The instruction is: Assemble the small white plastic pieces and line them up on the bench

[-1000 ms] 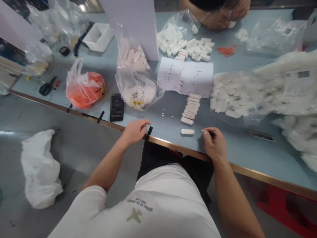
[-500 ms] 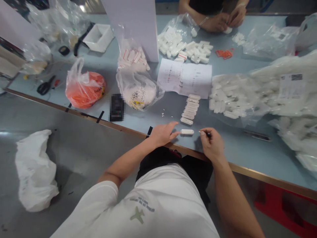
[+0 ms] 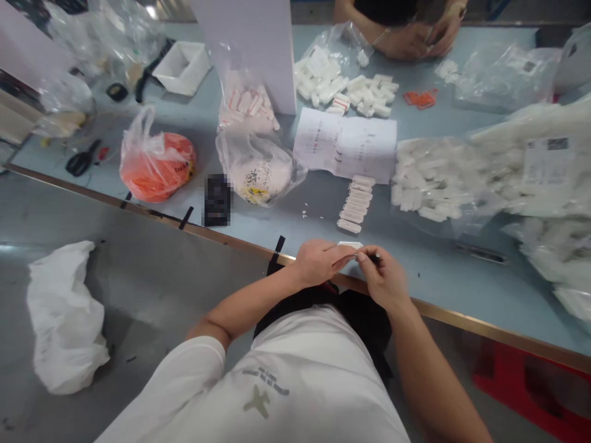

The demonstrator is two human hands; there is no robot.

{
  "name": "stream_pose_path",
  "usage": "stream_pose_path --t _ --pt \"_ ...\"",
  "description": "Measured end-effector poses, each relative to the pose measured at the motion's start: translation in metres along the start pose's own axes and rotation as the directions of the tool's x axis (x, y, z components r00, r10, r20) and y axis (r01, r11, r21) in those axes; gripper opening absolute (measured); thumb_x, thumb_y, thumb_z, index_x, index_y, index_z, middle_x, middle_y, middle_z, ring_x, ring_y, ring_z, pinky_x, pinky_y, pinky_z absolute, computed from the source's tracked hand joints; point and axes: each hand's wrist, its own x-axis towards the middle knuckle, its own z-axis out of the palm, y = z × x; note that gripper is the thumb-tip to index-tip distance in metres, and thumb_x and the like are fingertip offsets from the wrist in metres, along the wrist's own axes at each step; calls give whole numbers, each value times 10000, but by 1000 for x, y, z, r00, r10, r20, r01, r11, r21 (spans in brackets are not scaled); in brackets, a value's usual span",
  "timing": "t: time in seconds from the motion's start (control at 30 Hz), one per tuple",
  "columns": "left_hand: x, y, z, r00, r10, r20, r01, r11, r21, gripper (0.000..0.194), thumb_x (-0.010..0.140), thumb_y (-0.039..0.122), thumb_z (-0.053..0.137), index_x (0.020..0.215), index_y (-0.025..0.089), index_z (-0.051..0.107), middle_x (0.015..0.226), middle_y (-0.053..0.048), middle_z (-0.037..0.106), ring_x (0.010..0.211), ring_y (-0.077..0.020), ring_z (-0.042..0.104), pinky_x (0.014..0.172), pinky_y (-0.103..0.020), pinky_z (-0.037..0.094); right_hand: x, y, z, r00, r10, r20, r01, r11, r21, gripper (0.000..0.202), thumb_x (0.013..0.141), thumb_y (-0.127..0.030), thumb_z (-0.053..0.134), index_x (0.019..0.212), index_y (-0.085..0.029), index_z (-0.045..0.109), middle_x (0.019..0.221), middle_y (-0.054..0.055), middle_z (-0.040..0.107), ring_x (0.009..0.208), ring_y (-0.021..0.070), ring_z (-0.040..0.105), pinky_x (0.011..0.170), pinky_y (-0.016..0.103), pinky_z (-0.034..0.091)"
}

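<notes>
Near the table's front edge, my left hand and my right hand meet at their fingertips. My right hand is closed around a thin dark tool whose kind I cannot make out. The fingers of my left hand are pressed together at its tip; whatever they pinch is too small to name. Just behind the fingers lies a white slotted strip, partly covered by my left hand. Beyond it, several similar white strips form a column up to a printed sheet.
Tiny white bits lie to the left. Around stand a bag of orange parts, a bag of white parts, a dark pixelated object and large bags of white pieces. Across the table, a co-worker's hands are busy.
My left hand has moved right, partly over the nearest white strip, and its fingers have closed. My right hand has moved slightly left, so both hands now meet.
</notes>
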Motion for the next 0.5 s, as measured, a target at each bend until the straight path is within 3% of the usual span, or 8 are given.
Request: stream_pose_path --t 0.2,0.5 --pt "0 3 2 983 89 -159 -83 995 48 312 1002 308 441 960 243 743 714 5 734 662 -102 656 664 -218 460 -2 -2 1 999 38 7 -38 998 42 365 852 -549 525 840 -205 644 637 0 617 565 152 500 580 281 418" --pt "2 7 2 975 103 -197 -95 994 47 299 1004 277 443 947 225 732 715 3 742 652 -103 674 643 -227 472 0 -2 2 993 105 -51 -102 993 62 394 785 -574 576 819 -195 677 673 25 669 587 163 531 599 295 439"
